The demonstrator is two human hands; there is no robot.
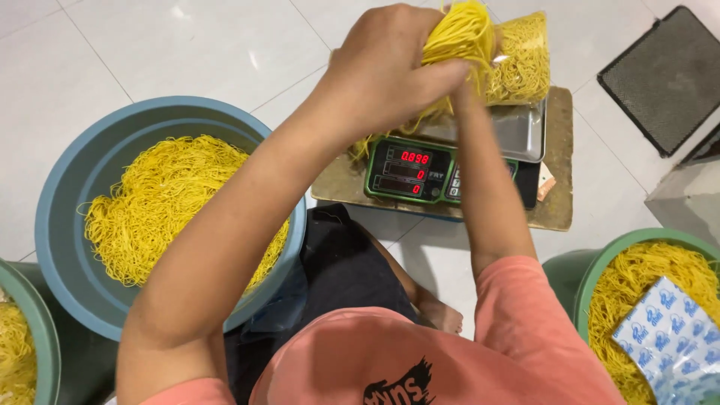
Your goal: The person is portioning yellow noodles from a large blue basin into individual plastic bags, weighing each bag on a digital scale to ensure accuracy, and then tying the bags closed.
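A: What's gripped?
B: The left hand (390, 71) is clenched on a stringy bundle of yellow noodles (457, 37), above the steel-trayed digital scale (450, 157) at the far middle.
A: The right hand?
B: Hidden behind; can't tell. A round blue-grey basin (67, 225) sits left.

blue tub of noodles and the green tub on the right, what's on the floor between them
In the head view, between the blue tub and the green tub sits the person's own lap: dark shorts and a bare foot on white tile.
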